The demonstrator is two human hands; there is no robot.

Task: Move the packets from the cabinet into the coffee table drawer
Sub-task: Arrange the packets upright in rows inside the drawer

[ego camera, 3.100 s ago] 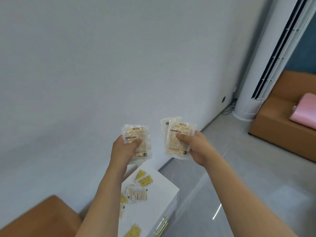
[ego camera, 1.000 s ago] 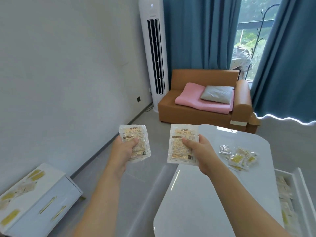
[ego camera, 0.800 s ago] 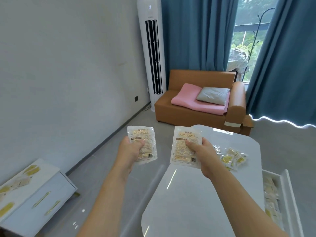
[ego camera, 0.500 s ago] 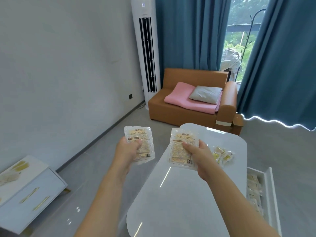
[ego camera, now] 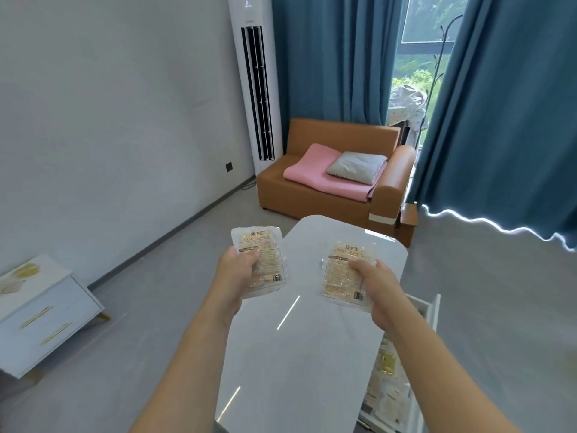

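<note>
Two blue curtains point(ego camera: 337, 57) hang at the far end of the room, either side of a window point(ego camera: 421, 57). Beside them a tall white air conditioner point(ego camera: 254, 79) stands against the wall point(ego camera: 109, 104), and next to it a brown sofa point(ego camera: 337, 179) carries a pink blanket point(ego camera: 324, 178) with a grey cushion point(ego camera: 356, 167) on top.

Nearer, the white coffee table point(ego camera: 299, 354) fills the middle of the view, glossy, with streaks of reflected light. Its drawer point(ego camera: 402, 385) is pulled out on the right side, and several packets lie inside it, though they are too blurred to count. At the far left the white cabinet point(ego camera: 40, 314) sits against the wall, with gold handles on its front and a few yellow packets on its top.

Both arms reach forward over the near part of the table. The left hand point(ego camera: 234, 275) grips a clear packet point(ego camera: 260, 264) with tan print, thumb across its face, just over the table's left edge. The right hand point(ego camera: 379, 289) pinches a matching second packet point(ego camera: 345, 273) above the tabletop, thumb on its front, close to the open drawer. The two packets are held upright, apart from each other, and neither touches the table.
</note>
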